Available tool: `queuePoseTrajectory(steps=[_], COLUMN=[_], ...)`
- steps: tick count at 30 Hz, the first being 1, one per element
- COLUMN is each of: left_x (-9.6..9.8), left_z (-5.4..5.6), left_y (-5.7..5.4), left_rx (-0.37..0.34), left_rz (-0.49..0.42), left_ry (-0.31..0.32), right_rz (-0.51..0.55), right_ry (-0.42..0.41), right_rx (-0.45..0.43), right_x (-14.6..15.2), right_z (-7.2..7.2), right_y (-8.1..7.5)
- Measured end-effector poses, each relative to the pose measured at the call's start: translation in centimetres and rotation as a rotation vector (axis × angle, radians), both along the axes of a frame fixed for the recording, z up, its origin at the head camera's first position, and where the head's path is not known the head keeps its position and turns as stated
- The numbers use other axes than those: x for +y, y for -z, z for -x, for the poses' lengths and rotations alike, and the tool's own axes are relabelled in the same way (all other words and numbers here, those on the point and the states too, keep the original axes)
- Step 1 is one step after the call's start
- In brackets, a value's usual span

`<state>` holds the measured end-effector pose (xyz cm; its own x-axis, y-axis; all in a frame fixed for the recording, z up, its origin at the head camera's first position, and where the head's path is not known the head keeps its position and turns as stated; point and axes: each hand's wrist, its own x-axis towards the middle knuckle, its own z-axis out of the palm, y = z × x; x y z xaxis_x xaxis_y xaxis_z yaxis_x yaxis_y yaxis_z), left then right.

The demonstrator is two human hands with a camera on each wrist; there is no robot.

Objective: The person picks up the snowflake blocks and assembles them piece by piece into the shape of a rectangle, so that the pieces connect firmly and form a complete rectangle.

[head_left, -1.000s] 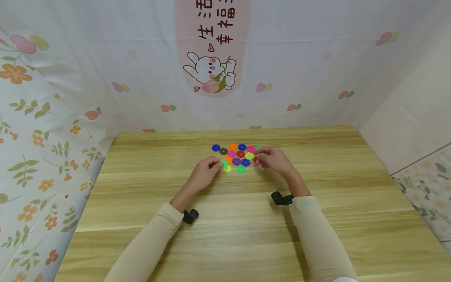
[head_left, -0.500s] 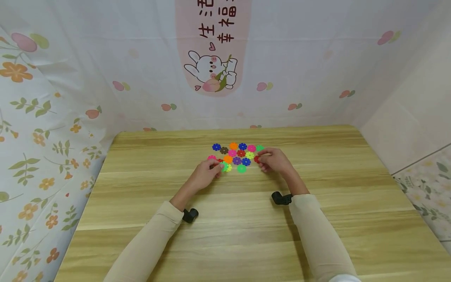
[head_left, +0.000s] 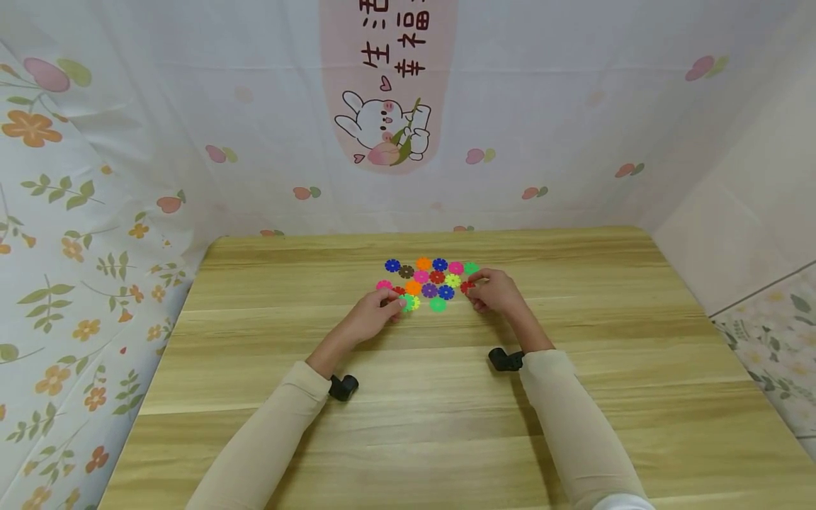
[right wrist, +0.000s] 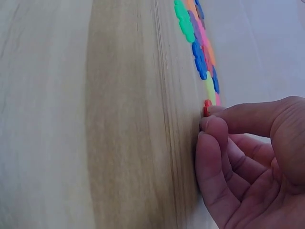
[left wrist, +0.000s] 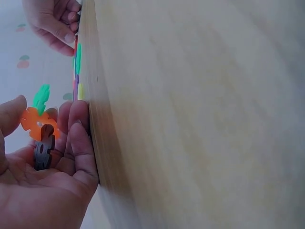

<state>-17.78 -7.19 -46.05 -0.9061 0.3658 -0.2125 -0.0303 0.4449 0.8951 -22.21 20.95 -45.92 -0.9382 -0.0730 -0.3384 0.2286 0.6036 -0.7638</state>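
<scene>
My left hand (head_left: pixel 370 316) holds a small cluster of joined snowflake discs. In the left wrist view this cluster shows a green disc (left wrist: pixel 42 98), an orange disc (left wrist: pixel 34 124) and a dark disc (left wrist: pixel 44 152), with the thumb at the orange one. From the head, mainly its green part (head_left: pixel 406 303) shows, overlapping a yellow disc (head_left: pixel 416 302). My right hand (head_left: pixel 496 290) pinches a red disc (head_left: pixel 467 287) between thumb and forefinger, low at the tabletop; in the right wrist view only the red disc's edge (right wrist: pixel 207 108) sticks out past the fingertips.
Several flat discs lie in a loose patch between the hands, among them a purple disc (head_left: pixel 430 290), a brown disc (head_left: pixel 406 271) and a green disc (head_left: pixel 438 304). The wooden table (head_left: pixel 408 411) ends at a printed cloth (head_left: pixel 542 142) behind.
My right hand has drawn back slightly to the right with the red disc, uncovering the green disc at the patch's far right. My left hand has shifted a little, showing more of the pink disc.
</scene>
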Motion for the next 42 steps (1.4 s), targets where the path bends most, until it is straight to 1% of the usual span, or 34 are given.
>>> queuePoseTrajectory(steps=[5,12,19,22,27,34,42], left_x=[-0.1,-0.1,0.0,-0.1,-0.3,-0.5,-0.3], left_z=[0.1,0.2,0.2,0.3,0.6,0.6,0.8], left_y=[0.1,0.3,0.2,0.2,0.3,0.3,0.0], left_rx=[-0.010,-0.011,-0.019,-0.017,-0.011,-0.045,-0.080], left_rz=[-0.008,-0.022,-0.012,-0.007,-0.007,-0.051,-0.068], left_ry=[0.008,0.006,0.011,0.015,0.025,0.022,0.027], right_rz=[-0.008,-0.002,-0.002,0.004,-0.001,-0.015,0.009], right_ry=[0.005,0.039,0.018,0.007,-0.012,-0.011,-0.056], right_rx=[-0.001,-0.039,-0.090,-0.103,-0.081,-0.037,-0.001], right_x=[-0.4,-0.2,0.3,0.4,0.5,0.2,-0.5], right_z=[0.0,0.2,0.0,0.0,-0.2,-0.8,-1.2], right_y=[0.1,0.1,-0.5,-0.5,-0.3,-0.5,-0.9])
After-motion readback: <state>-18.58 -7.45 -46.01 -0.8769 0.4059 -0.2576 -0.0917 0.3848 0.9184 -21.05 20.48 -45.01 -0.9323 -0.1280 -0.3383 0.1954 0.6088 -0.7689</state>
